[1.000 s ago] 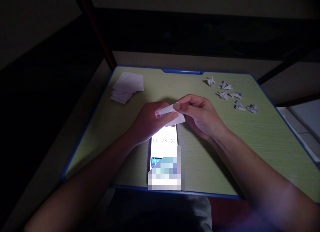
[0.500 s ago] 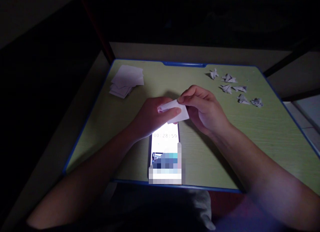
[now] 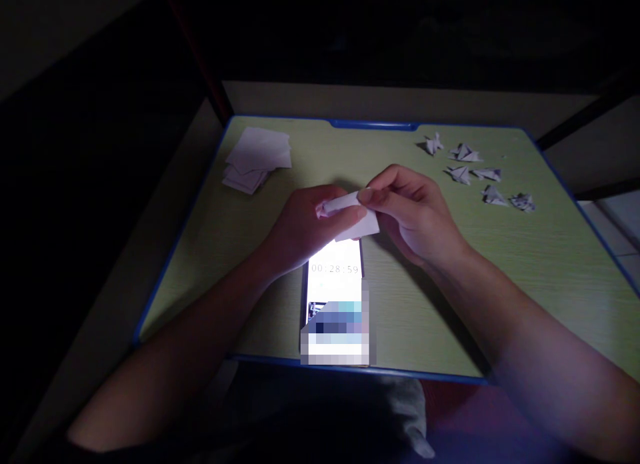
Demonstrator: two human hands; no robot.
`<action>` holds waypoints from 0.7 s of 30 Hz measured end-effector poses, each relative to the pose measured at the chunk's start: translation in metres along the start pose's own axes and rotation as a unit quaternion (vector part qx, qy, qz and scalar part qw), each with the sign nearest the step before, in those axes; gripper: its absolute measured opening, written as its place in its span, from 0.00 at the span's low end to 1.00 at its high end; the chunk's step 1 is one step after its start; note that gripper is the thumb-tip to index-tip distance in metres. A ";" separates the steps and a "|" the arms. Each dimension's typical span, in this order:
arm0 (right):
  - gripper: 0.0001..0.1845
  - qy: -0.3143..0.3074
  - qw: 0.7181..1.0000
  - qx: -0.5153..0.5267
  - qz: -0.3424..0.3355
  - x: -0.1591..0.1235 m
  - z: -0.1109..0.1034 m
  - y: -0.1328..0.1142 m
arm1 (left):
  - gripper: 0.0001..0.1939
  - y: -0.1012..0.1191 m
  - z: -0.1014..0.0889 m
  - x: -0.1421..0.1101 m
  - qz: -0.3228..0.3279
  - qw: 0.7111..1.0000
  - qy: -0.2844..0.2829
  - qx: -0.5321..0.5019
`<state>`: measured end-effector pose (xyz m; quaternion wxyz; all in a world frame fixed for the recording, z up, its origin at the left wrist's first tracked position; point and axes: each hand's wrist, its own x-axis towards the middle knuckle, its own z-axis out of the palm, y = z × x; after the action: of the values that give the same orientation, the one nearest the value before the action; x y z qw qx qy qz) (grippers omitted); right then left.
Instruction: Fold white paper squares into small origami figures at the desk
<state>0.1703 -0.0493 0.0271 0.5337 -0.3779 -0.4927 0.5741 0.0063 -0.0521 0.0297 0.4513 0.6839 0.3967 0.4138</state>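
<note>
A small folded piece of white paper [image 3: 369, 224] is held up between both hands, above the top end of a lit phone [image 3: 334, 257]. My left hand [image 3: 305, 224] grips its left part, with the thumb lying across the front and the other fingers behind. At the paper's upper right edge, my right hand [image 3: 417, 211] pinches a corner between thumb and forefinger. The paper's left end and most of the left fingers are hidden. On the phone's bright screen stand the digits 00:28:59, and its lower part is blurred out.
The green table [image 3: 240, 251] has a raised blue rim. Loose white paper sheets [image 3: 257, 151] lie stacked at its back left. Several small folded paper figures [image 3: 465, 152] sit at the back right. Surroundings are dark.
The view has shifted slightly, so the table's contents appear a little further right and higher. Both hands keep their hold on the paper; the left thumb lies slightly closer to the right fingertips.
</note>
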 end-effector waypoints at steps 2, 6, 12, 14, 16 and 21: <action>0.10 0.002 1.000 -0.004 -0.013 -0.001 0.001 -0.001 | 0.10 0.002 -0.001 0.001 0.014 1.000 0.016 0.010; 0.10 0.007 1.000 -0.015 -0.015 -0.003 0.003 -0.003 | 0.08 0.002 -0.001 0.002 0.003 0.999 0.033 0.015; 0.08 -0.006 1.000 -0.015 0.003 -0.003 0.001 0.000 | 0.08 -0.001 0.002 0.001 -0.016 0.998 0.062 0.003; 0.06 -0.016 1.000 -0.021 0.011 -0.003 0.000 0.001 | 0.08 -0.001 0.001 0.001 -0.011 0.997 0.071 0.008; 0.05 -0.020 0.999 -0.024 0.014 -0.002 0.000 0.002 | 0.08 0.000 0.000 0.001 -0.004 0.997 0.075 0.016; 0.07 -0.011 1.000 -0.012 0.004 -0.004 0.002 0.001 | 0.09 0.003 -0.002 -0.001 0.000 0.998 0.068 0.012</action>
<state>0.1687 -0.0532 0.0267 0.5214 -0.3804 -0.5039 0.5741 0.0044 -0.0528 0.0325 0.4154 0.6597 0.4310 0.4544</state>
